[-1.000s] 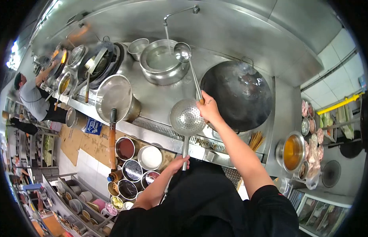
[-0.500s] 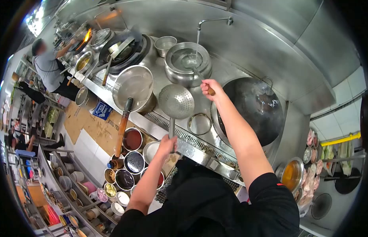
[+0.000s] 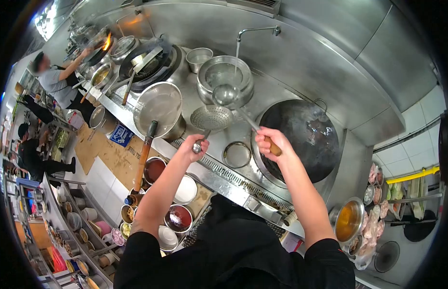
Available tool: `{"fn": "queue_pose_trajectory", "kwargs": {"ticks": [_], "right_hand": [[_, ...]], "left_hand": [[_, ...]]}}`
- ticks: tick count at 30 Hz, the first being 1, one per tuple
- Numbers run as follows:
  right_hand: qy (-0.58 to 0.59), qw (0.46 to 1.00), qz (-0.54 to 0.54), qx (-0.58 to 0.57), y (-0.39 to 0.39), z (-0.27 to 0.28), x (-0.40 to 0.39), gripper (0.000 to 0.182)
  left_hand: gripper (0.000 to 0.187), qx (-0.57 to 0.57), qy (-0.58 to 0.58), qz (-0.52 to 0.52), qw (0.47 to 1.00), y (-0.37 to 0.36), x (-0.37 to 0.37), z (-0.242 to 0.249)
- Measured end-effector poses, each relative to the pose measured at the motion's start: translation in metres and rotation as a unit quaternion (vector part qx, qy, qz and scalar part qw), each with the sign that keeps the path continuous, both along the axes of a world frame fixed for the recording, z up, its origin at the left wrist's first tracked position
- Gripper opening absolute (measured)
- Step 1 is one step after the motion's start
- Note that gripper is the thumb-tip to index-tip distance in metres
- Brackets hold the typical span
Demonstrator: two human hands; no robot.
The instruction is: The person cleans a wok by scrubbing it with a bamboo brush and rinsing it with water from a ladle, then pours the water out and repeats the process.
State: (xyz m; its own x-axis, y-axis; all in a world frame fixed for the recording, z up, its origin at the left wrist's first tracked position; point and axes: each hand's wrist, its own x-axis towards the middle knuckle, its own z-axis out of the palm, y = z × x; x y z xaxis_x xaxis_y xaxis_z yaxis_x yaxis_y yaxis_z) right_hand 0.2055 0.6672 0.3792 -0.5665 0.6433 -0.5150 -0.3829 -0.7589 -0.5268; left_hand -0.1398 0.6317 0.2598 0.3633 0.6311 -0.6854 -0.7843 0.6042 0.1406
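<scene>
My right hand (image 3: 274, 143) is closed round the wooden handle of a metal ladle (image 3: 226, 95), whose bowl hangs over the near edge of a round steel pot (image 3: 201, 82). Water runs from a tap (image 3: 257, 31) into that pot. In my left hand (image 3: 192, 147) is the metal handle of a perforated skimmer (image 3: 211, 117), its round head just in front of the pot. A large dark wok (image 3: 301, 139) with a little steam over it lies to the right of my right hand. Between my hands, a metal ring (image 3: 237, 154) rests on the steel counter.
Left of the skimmer stands a pot with a mesh strainer (image 3: 157, 103) and a long-handled tool. Containers of sauce (image 3: 179, 216) line the counter's near side. A bowl of orange liquid (image 3: 349, 220) is at right. One person (image 3: 58, 84) works at a flaming wok; another (image 3: 34, 154) stands behind.
The ladle has come out of the pot's water toward me, with my right hand lower. My left hand and the skimmer's handle end have risen. The person in the background has stepped into fuller view.
</scene>
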Motion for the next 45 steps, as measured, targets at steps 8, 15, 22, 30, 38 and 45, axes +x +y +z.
{"fn": "queue_pose_trajectory", "kwargs": {"ticks": [8, 15, 22, 30, 38, 45], "right_hand": [[-0.154, 0.987, 0.021, 0.034, -0.054, -0.02, -0.023, 0.078], [-0.491, 0.759, -0.015, 0.428, -0.096, -0.135, -0.034, 0.068], [-0.534, 0.701, -0.067, 0.469, -0.165, -0.137, 0.036, 0.067], [-0.496, 0.76, -0.072, 0.414, -0.204, -0.117, 0.052, 0.068], [-0.489, 0.771, -0.054, 0.404, -0.224, -0.12, 0.053, 0.068], [-0.462, 0.792, -0.087, 0.389, -0.24, -0.126, 0.062, 0.068]], "left_hand": [[0.022, -0.047, 0.051, -0.038, 0.997, 0.024, 0.019, 0.016], [0.022, -0.079, 0.022, -0.073, 0.994, -0.005, 0.021, 0.041], [0.044, 0.189, 0.548, -0.13, 0.804, -0.077, 0.02, 0.02], [0.082, 0.354, 0.79, -0.08, 0.494, -0.126, 0.047, 0.002], [0.087, 0.271, 0.777, -0.14, 0.551, -0.145, 0.05, -0.06], [0.06, 0.247, 0.616, -0.077, 0.744, -0.168, 0.049, -0.082]]}}
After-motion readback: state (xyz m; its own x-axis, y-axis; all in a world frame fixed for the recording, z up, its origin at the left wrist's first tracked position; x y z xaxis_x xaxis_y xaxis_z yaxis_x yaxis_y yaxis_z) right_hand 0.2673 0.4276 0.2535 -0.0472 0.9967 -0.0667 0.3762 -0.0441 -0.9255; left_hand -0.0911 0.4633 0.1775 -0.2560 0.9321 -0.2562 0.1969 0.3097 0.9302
